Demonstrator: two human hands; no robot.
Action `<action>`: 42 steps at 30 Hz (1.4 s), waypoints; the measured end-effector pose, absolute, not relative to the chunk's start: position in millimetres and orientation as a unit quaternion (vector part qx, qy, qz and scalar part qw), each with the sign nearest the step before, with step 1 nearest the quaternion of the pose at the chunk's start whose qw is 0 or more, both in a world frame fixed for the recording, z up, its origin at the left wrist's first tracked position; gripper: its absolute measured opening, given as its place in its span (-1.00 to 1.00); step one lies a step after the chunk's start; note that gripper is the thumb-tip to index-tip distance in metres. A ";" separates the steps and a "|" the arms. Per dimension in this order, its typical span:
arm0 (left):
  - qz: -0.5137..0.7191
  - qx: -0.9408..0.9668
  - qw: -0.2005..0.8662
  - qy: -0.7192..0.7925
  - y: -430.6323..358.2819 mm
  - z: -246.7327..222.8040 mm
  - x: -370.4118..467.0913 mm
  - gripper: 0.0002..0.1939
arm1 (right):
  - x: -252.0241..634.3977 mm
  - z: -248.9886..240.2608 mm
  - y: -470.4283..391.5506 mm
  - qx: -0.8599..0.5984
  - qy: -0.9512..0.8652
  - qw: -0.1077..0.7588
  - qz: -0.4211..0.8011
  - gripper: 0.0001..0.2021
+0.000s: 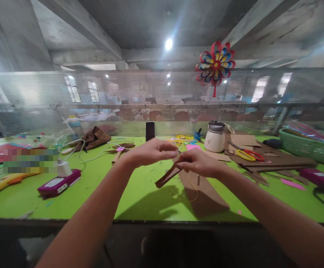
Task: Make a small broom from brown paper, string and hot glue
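Note:
My right hand (198, 162) pinches one end of a folded brown strip (167, 176), which hangs down to the left above the table. Close beside it, my left hand (156, 152) has its fingertips together near the strip's upper end; what they hold, if anything, is too small to make out. A thin yellow thread (196, 190) curves below my right hand. Under it, a long brown paper piece (206, 197) lies on the green table (142, 204).
Scissors (245, 153) rest on brown sheets at the right, near a white jar (215, 137) and a green basket (310, 147). Purple power strips (58, 183) lie at both sides. A black phone (150, 131) stands at the back, before a perforated screen.

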State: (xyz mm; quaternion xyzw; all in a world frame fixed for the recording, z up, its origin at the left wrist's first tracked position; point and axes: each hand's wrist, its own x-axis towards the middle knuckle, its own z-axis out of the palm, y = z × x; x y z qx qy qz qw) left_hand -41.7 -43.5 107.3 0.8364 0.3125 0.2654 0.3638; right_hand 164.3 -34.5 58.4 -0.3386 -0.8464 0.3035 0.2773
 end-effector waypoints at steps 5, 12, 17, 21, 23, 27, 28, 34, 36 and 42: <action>0.155 0.783 0.526 0.294 -48.8 88.0 -42.5 -0.83 | 157.4 102.5 -31.2 -0.275 -0.924 0.126 0.232 -0.85; 0.368 0.612 0.651 0.259 -36.9 57.4 -41.4 -0.86 | 126.5 134.6 2.6 -0.277 -0.938 0.073 0.198 -0.82; 0.406 0.556 0.673 0.269 -23.2 41.1 -44.8 -0.80 | 114.1 129.0 26.4 -0.298 -0.913 0.077 0.268 -0.75; 0.408 0.560 0.656 0.299 -23.4 37.3 -47.4 -0.81 | 117.2 123.3 45.7 -0.298 -0.893 0.087 0.326 -0.66; 0.404 0.560 0.646 0.325 -24.1 41.4 -49.2 -0.81 | 121.5 122.4 58.8 -0.306 -0.878 0.121 0.347 -0.65; 0.496 0.516 0.620 0.321 -22.2 68.3 -60.5 -0.86 | 128.8 109.5 90.4 -0.396 -0.839 0.245 0.281 -0.69; 0.552 0.486 0.603 0.310 -20.6 77.4 -64.8 -0.84 | 129.8 102.6 98.1 -0.418 -0.833 0.255 0.258 -0.70; 0.707 0.308 0.563 0.298 -2.4 90.9 -76.2 -0.83 | 135.2 58.3 138.7 -0.502 -0.831 0.181 0.156 -0.75; 0.686 0.297 0.565 0.350 4.0 73.5 -70.4 -0.85 | 137.6 50.1 152.1 -0.527 -0.827 0.150 0.126 -0.75; 0.656 0.300 0.570 0.394 16.0 26.2 -55.3 -0.88 | 118.0 29.3 184.9 -0.561 -0.820 0.056 0.101 -0.68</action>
